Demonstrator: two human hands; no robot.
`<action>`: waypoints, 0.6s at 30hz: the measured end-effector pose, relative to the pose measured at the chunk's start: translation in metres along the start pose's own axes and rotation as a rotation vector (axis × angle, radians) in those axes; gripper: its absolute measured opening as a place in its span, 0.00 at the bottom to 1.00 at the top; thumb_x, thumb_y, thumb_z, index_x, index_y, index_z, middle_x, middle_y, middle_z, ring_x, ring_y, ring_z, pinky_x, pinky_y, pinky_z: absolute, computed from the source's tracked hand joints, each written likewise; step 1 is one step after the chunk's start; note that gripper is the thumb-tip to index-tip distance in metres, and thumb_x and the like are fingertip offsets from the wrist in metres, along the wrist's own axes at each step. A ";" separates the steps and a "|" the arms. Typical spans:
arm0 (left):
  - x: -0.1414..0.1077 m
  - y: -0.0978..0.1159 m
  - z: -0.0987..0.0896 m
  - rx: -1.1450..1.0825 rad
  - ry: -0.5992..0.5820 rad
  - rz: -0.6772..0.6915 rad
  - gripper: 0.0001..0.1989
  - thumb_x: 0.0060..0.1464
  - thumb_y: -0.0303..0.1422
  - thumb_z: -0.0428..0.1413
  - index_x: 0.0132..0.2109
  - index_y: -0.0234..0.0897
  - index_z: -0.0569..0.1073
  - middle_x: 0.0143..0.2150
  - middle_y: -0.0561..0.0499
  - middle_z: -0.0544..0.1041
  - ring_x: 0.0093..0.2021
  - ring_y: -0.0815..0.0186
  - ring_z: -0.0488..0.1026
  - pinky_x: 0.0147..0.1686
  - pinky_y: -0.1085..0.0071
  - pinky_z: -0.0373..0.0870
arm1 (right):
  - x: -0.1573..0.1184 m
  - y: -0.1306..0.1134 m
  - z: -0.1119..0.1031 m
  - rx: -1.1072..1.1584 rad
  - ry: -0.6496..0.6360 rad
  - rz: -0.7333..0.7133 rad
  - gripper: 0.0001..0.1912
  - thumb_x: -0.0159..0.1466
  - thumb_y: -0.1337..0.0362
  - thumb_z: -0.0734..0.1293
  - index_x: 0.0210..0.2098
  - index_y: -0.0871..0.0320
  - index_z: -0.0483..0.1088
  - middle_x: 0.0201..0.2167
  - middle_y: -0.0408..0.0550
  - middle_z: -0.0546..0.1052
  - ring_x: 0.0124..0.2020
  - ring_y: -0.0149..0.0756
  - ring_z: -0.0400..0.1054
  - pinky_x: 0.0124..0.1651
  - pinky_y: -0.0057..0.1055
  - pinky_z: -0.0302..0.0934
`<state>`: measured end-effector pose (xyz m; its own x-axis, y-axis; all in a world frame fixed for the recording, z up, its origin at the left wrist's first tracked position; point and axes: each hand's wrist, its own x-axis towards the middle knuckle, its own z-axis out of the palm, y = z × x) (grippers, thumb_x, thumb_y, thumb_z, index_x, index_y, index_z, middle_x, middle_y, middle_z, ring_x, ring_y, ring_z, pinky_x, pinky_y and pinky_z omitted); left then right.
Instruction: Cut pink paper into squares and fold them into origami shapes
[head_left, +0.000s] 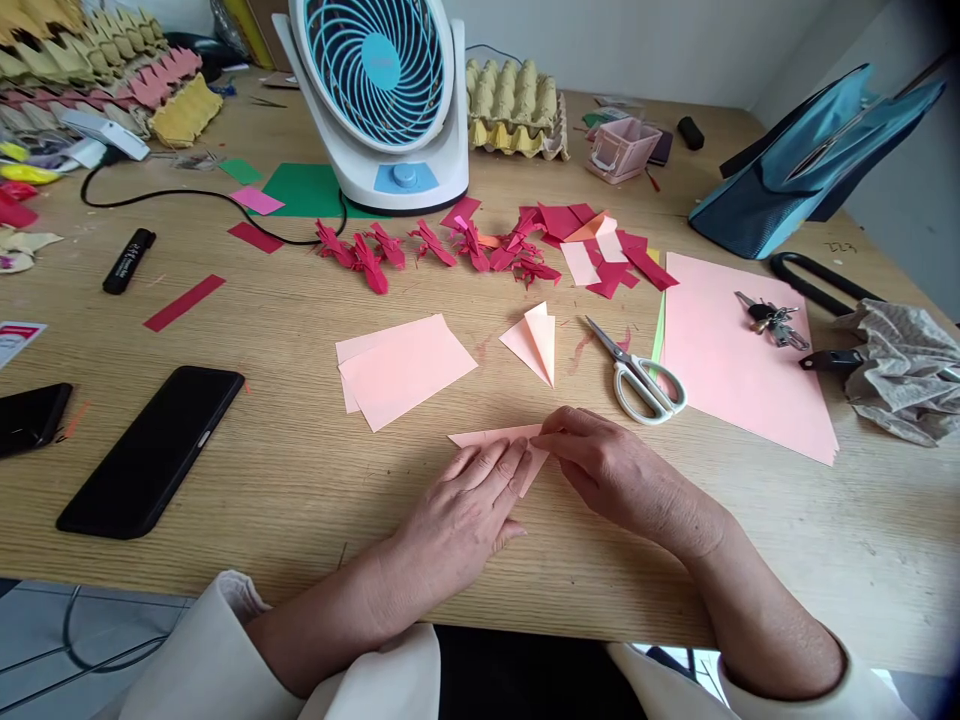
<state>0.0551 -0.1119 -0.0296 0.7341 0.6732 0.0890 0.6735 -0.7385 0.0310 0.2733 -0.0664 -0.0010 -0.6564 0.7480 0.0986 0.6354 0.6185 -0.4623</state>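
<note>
The left hand [466, 508] lies flat, its fingers spread little and resting on a folded piece of smooth pale pink paper [480, 437]. The right hand [611, 470] has its fingers curled, with the fingertips at the paper's right end; whether they pinch it or only press on it, I cannot tell. Under both hands is a light brown wooden table [300, 470] with fine grain and small dark scratches.

Just beyond the right hand are metal scissors with white and grey plastic handles [630, 361], the blades together and pointing away. Beyond the gap between the hands sits a pale pink paper folded into a pointed, layered shape [536, 345]. Beyond the left hand, two flat rectangular pink sheets [409, 370] overlap at an angle. Farther off, past the grip, runs a row of spiky crimson folded-paper figures [367, 262]. Well to the left of the left hand is a glossy black rectangular phone [154, 450].

The paper at the grip shows a long, straight far edge and a narrow angled corner near the right fingertips; the left fingers cover much of its middle. Its surface looks matte and plain.
</note>
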 end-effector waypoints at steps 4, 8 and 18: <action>-0.002 0.004 0.003 -0.062 -0.017 -0.055 0.38 0.60 0.47 0.52 0.69 0.33 0.51 0.69 0.41 0.58 0.69 0.55 0.53 0.65 0.58 0.51 | -0.005 -0.005 0.001 -0.210 -0.004 0.107 0.18 0.62 0.78 0.58 0.45 0.58 0.73 0.44 0.56 0.72 0.42 0.42 0.68 0.42 0.38 0.66; -0.008 0.004 0.007 -0.082 -0.018 -0.055 0.40 0.59 0.52 0.49 0.69 0.31 0.51 0.71 0.40 0.54 0.71 0.54 0.48 0.66 0.58 0.49 | -0.010 -0.015 0.004 -0.452 -0.034 0.218 0.20 0.60 0.79 0.59 0.49 0.61 0.71 0.45 0.59 0.73 0.41 0.47 0.67 0.35 0.39 0.65; -0.020 -0.006 0.000 -0.052 -0.010 -0.106 0.36 0.61 0.50 0.47 0.68 0.30 0.55 0.69 0.36 0.55 0.70 0.52 0.49 0.65 0.52 0.53 | -0.007 -0.019 0.005 -0.498 -0.026 0.269 0.11 0.61 0.77 0.61 0.38 0.60 0.70 0.39 0.58 0.72 0.37 0.45 0.66 0.32 0.37 0.59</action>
<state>0.0360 -0.1206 -0.0315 0.6597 0.7480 0.0729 0.7424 -0.6637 0.0916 0.2635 -0.0851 0.0027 -0.4507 0.8926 0.0097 0.8927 0.4507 0.0037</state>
